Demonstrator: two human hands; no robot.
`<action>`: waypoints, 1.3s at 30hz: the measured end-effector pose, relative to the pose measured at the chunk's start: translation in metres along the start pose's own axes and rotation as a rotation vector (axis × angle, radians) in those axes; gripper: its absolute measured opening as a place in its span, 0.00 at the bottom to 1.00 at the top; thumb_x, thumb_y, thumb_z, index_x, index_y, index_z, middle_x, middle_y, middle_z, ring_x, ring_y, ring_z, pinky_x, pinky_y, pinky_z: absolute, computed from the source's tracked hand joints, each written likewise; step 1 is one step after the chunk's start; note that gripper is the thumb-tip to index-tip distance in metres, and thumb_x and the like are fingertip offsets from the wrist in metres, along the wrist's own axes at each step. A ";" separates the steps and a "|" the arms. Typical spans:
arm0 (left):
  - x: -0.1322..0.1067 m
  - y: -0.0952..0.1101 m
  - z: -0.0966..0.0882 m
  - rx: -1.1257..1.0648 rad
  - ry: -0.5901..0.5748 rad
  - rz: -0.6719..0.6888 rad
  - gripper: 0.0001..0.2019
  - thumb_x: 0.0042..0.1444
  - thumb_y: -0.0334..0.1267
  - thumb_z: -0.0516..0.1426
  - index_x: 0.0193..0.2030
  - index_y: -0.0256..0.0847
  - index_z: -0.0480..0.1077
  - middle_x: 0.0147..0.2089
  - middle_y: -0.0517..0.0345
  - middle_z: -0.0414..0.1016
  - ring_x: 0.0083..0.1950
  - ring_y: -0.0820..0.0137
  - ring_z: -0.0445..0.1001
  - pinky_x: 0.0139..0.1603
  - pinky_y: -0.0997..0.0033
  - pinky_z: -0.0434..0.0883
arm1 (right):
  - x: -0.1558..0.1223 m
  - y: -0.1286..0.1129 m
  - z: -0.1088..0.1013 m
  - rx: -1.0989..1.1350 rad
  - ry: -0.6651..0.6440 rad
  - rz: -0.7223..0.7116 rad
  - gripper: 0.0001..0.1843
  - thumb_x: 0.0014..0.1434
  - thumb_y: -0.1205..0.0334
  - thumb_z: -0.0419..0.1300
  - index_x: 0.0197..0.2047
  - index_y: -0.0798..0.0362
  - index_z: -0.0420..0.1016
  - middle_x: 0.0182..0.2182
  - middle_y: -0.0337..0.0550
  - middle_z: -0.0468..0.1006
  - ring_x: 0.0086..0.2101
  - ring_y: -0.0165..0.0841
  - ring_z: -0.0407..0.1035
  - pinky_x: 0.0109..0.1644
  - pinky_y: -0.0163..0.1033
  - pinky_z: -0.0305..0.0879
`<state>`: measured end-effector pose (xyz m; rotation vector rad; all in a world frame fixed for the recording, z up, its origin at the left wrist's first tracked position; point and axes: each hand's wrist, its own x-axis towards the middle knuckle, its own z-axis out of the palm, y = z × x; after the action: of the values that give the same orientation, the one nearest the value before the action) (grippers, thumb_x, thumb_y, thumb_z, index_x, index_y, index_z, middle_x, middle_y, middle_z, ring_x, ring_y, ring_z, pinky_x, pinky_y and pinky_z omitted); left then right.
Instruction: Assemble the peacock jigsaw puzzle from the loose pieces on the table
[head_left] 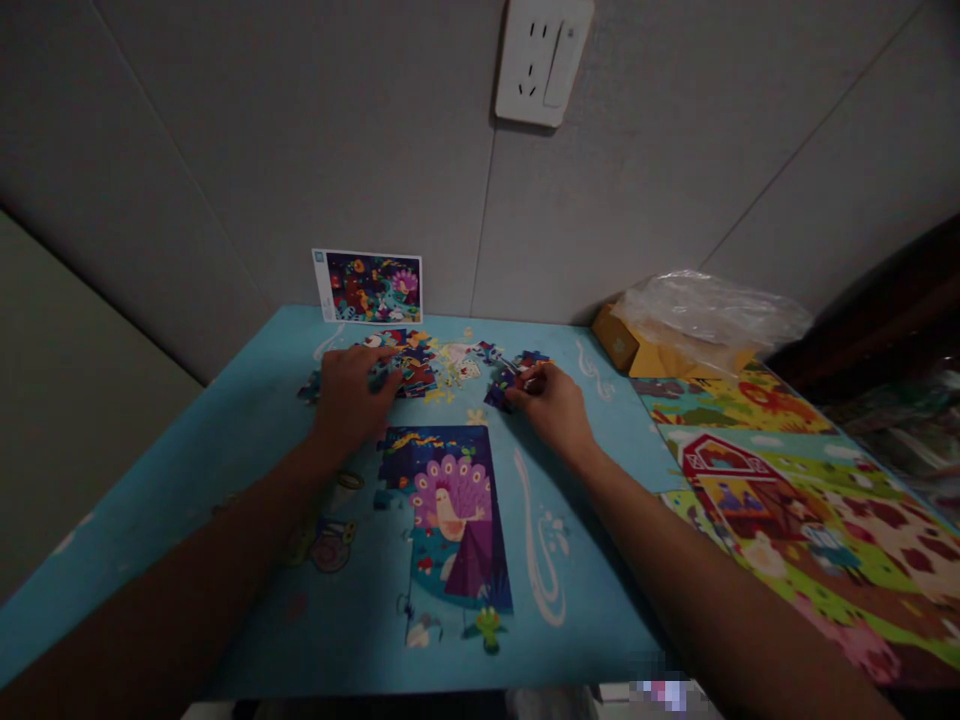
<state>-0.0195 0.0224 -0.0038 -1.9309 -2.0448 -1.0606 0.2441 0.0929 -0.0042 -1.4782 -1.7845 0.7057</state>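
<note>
A partly joined jigsaw (450, 510) with a pink peacock lies in the middle of a blue table (225, 450). Beyond it is a heap of loose puzzle pieces (442, 365). My left hand (352, 395) rests on the left part of the heap, fingers curled down over the pieces. My right hand (551, 400) is at the heap's right side, fingertips pinched on a dark puzzle piece (514, 385). A reference picture card (369, 287) of the puzzle leans against the wall behind the heap.
A finished farm puzzle (787, 500) with a red barn covers the table's right side. A yellow box (637, 350) with a clear plastic bag (705, 310) on it stands at the back right. A wall socket (541, 60) is above.
</note>
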 end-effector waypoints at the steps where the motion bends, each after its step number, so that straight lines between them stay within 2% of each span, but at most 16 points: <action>1: -0.002 0.005 -0.001 -0.030 -0.001 0.048 0.14 0.60 0.42 0.57 0.50 0.41 0.74 0.48 0.52 0.79 0.53 0.57 0.72 0.61 0.53 0.62 | 0.000 0.000 0.002 0.114 -0.005 0.011 0.11 0.49 0.62 0.65 0.35 0.52 0.68 0.30 0.42 0.78 0.31 0.35 0.73 0.35 0.39 0.65; 5: -0.010 0.023 -0.003 -0.207 -0.076 0.252 0.23 0.58 0.43 0.62 0.59 0.42 0.69 0.47 0.55 0.80 0.53 0.58 0.68 0.61 0.53 0.63 | -0.009 -0.009 0.012 0.497 -0.134 0.008 0.12 0.50 0.57 0.63 0.35 0.52 0.66 0.27 0.41 0.77 0.30 0.36 0.74 0.36 0.39 0.67; 8: -0.016 0.030 0.000 -0.338 -0.190 0.337 0.28 0.57 0.42 0.64 0.64 0.42 0.65 0.44 0.55 0.79 0.53 0.60 0.69 0.59 0.56 0.67 | -0.022 -0.019 0.020 0.562 -0.261 -0.069 0.14 0.50 0.53 0.65 0.33 0.52 0.68 0.24 0.40 0.76 0.27 0.34 0.72 0.34 0.38 0.65; 11: -0.019 0.032 0.005 -0.418 -0.214 0.340 0.22 0.60 0.40 0.60 0.61 0.44 0.69 0.40 0.55 0.75 0.49 0.64 0.72 0.55 0.61 0.70 | -0.031 -0.024 0.025 0.545 -0.334 -0.152 0.14 0.52 0.52 0.65 0.34 0.51 0.69 0.26 0.40 0.78 0.28 0.33 0.72 0.33 0.37 0.65; 13: -0.019 0.030 0.007 -0.432 -0.165 0.315 0.18 0.61 0.39 0.59 0.58 0.45 0.71 0.39 0.56 0.73 0.45 0.66 0.72 0.52 0.63 0.70 | -0.030 -0.023 0.021 0.480 -0.299 -0.215 0.11 0.56 0.53 0.61 0.37 0.51 0.69 0.28 0.40 0.79 0.30 0.33 0.73 0.36 0.37 0.66; 14: -0.018 0.028 0.007 -0.423 -0.128 0.292 0.17 0.61 0.39 0.58 0.58 0.45 0.72 0.38 0.56 0.73 0.44 0.66 0.72 0.51 0.63 0.71 | -0.026 -0.021 0.016 0.412 -0.237 -0.240 0.10 0.59 0.54 0.59 0.39 0.51 0.70 0.29 0.41 0.80 0.31 0.34 0.74 0.37 0.37 0.67; 17: -0.013 0.021 0.006 -0.344 -0.020 0.157 0.18 0.61 0.41 0.57 0.57 0.44 0.73 0.37 0.56 0.72 0.41 0.65 0.71 0.49 0.62 0.70 | -0.012 -0.015 -0.004 0.044 0.034 -0.273 0.09 0.62 0.61 0.53 0.41 0.53 0.73 0.33 0.46 0.81 0.34 0.36 0.75 0.40 0.39 0.65; 20: -0.007 0.012 0.003 -0.237 0.062 -0.023 0.19 0.61 0.42 0.56 0.58 0.43 0.73 0.37 0.56 0.73 0.43 0.62 0.71 0.50 0.60 0.69 | 0.001 -0.009 -0.022 -0.324 0.131 -0.231 0.11 0.60 0.66 0.52 0.40 0.54 0.77 0.37 0.49 0.82 0.37 0.40 0.75 0.40 0.41 0.62; 22: -0.002 0.006 0.002 -0.171 0.105 -0.103 0.20 0.61 0.42 0.54 0.59 0.43 0.72 0.38 0.55 0.74 0.44 0.60 0.71 0.51 0.59 0.68 | 0.004 -0.008 -0.026 -0.449 0.093 -0.181 0.11 0.61 0.65 0.54 0.39 0.54 0.78 0.37 0.50 0.82 0.37 0.41 0.75 0.39 0.41 0.61; 25: 0.002 -0.004 0.003 -0.089 0.135 -0.167 0.22 0.61 0.42 0.54 0.61 0.42 0.71 0.40 0.53 0.76 0.47 0.58 0.71 0.52 0.58 0.68 | 0.001 -0.009 -0.021 -0.513 -0.034 -0.135 0.10 0.60 0.57 0.60 0.38 0.54 0.78 0.35 0.50 0.81 0.35 0.42 0.74 0.37 0.41 0.61; 29: 0.003 -0.015 0.011 0.047 -0.065 -0.096 0.18 0.60 0.42 0.55 0.53 0.42 0.77 0.43 0.49 0.76 0.49 0.55 0.72 0.57 0.52 0.64 | -0.005 -0.007 -0.010 -0.559 -0.133 -0.161 0.19 0.56 0.48 0.65 0.42 0.56 0.77 0.38 0.55 0.79 0.37 0.44 0.73 0.39 0.44 0.64; 32: 0.003 -0.019 0.016 0.118 -0.136 -0.045 0.17 0.61 0.45 0.54 0.51 0.44 0.78 0.44 0.47 0.75 0.49 0.56 0.71 0.57 0.51 0.63 | -0.006 -0.001 -0.006 -0.551 -0.131 -0.214 0.20 0.54 0.50 0.67 0.44 0.57 0.76 0.41 0.57 0.78 0.40 0.45 0.72 0.42 0.47 0.66; 37: 0.001 -0.018 0.018 0.121 -0.112 -0.017 0.17 0.61 0.46 0.55 0.51 0.43 0.78 0.44 0.47 0.73 0.50 0.56 0.70 0.57 0.52 0.63 | -0.004 0.000 -0.005 -0.510 -0.178 -0.233 0.13 0.56 0.54 0.66 0.39 0.56 0.77 0.40 0.56 0.76 0.39 0.43 0.72 0.43 0.47 0.66; 39: 0.000 -0.016 0.018 0.135 -0.100 -0.012 0.17 0.60 0.45 0.55 0.51 0.43 0.79 0.44 0.47 0.72 0.50 0.56 0.70 0.58 0.51 0.63 | -0.004 0.000 -0.004 -0.502 -0.178 -0.227 0.13 0.56 0.56 0.66 0.40 0.57 0.77 0.42 0.57 0.76 0.40 0.44 0.71 0.44 0.47 0.66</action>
<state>-0.0281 0.0335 -0.0237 -1.9424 -2.1219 -0.8206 0.2473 0.0884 -0.0023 -1.5192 -2.3448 0.2886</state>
